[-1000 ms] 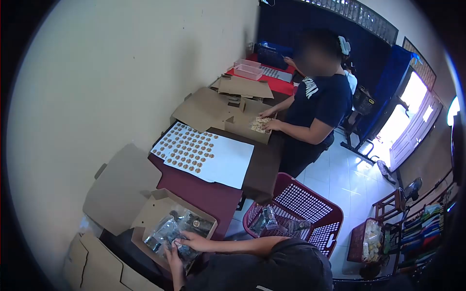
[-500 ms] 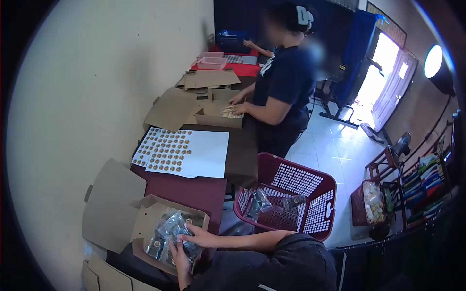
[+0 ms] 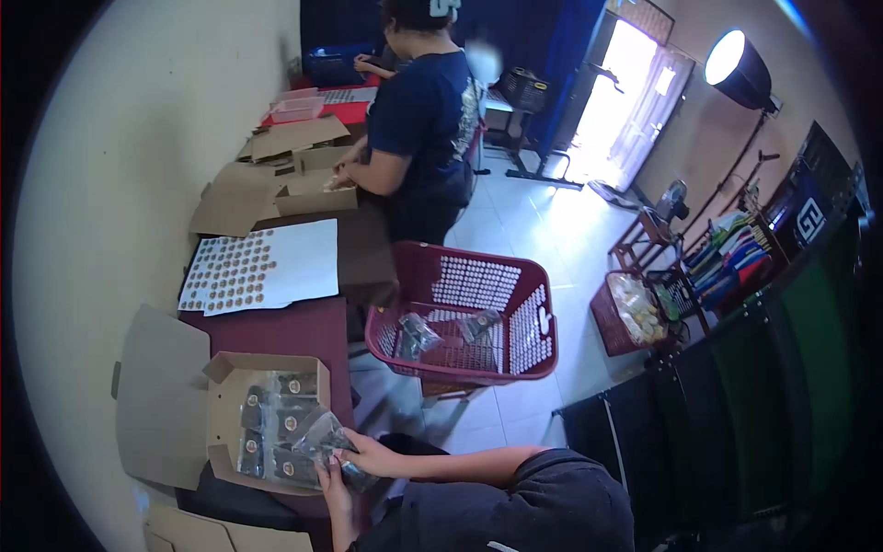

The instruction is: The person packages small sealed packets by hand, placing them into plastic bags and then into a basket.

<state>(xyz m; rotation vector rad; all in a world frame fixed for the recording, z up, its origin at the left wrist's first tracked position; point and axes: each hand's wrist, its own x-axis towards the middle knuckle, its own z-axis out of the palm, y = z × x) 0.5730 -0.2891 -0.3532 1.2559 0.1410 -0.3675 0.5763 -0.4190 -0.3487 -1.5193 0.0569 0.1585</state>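
My left hand [image 3: 337, 492] and my right hand [image 3: 370, 454] both hold clear plastic packets [image 3: 324, 436] with dark contents, just past the right edge of an open cardboard box [image 3: 221, 405]. Inside the box, similar packets [image 3: 291, 423] with round stickers lie in rows. The box rests on a maroon-covered table [image 3: 276, 329], its grey-brown lid [image 3: 166, 396] opened towards the wall. To the right of the table, a maroon plastic basket [image 3: 460, 370] contains a few packets [image 3: 418, 333].
Sheets of round stickers [image 3: 308, 258] lie further up the table. A co-worker [image 3: 414, 129] stands over another open box [image 3: 317, 200]. Another person's hand [image 3: 361, 64] shows at the far table. A crate of packets [image 3: 614, 317], a lamp [image 3: 739, 69] and dark panels [image 3: 717, 442] are on the right.
The view has swung right. My hands have moved from over the box to its right side with packets in them, uncovering the rows inside.
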